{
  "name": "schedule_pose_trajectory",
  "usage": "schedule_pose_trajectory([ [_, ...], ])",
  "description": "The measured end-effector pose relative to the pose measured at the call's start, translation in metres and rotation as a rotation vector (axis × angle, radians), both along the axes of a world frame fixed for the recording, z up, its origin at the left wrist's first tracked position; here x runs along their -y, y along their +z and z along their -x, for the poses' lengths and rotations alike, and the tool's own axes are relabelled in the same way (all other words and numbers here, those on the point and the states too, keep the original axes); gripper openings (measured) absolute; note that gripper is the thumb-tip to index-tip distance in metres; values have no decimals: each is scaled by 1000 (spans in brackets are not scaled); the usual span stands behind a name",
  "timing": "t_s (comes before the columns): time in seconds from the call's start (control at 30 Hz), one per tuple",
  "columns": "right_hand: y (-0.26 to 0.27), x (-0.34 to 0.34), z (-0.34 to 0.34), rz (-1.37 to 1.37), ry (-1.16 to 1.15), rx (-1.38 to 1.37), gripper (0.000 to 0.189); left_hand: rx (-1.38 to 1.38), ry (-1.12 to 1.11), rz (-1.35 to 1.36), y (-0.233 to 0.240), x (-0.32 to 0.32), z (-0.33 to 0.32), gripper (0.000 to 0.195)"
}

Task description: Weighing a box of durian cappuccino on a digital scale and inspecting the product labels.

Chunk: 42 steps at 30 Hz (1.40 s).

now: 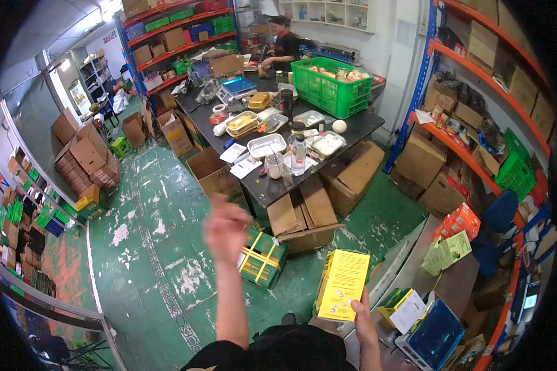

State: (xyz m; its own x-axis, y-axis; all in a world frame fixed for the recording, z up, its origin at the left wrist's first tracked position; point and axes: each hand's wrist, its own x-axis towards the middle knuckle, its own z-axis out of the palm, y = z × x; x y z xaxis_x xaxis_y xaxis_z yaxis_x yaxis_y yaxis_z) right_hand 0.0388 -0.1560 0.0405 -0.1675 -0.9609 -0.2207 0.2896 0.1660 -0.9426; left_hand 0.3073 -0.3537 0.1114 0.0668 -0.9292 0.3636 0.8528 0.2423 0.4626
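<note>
My right hand grips the lower right edge of a yellow cardboard product box, thumb on its front. The box is upright, and printed text and small pictures cover the side facing me. Raised over the floor, my left hand is motion-blurred; no object shows in it and its fingers look apart. Behind that hand a green carton bound with yellow straps sits on the floor. Right of the yellow box is a metal-topped bench, bearing a scale with a blue platform and a paper label.
Ahead stands a black table crowded with foil trays, a plastic bottle and a green crate. Open cartons lie beneath its edge. Beyond, a person works. Orange-beamed shelving lines the right.
</note>
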Motion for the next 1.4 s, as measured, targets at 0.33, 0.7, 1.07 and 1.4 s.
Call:
schedule_pose_trajectory([
  [0.33, -66, -8, -4, -225, -13, -176, 70, 272, 803, 1102, 170, -82, -74, 96],
  [0.7, -48, 15, -23, -2, 83, -24, 74, 388, 1028, 1067, 175, -109, -61, 90],
  [1.07, -42, 14, -17, -4, 14, -41, 76, 571, 1243, 1106, 180, -111, -46, 100],
  [1.4, -27, 19, -14, 34, 0, -60, 78, 461, 1231, 1117, 183, -106, -47, 90],
])
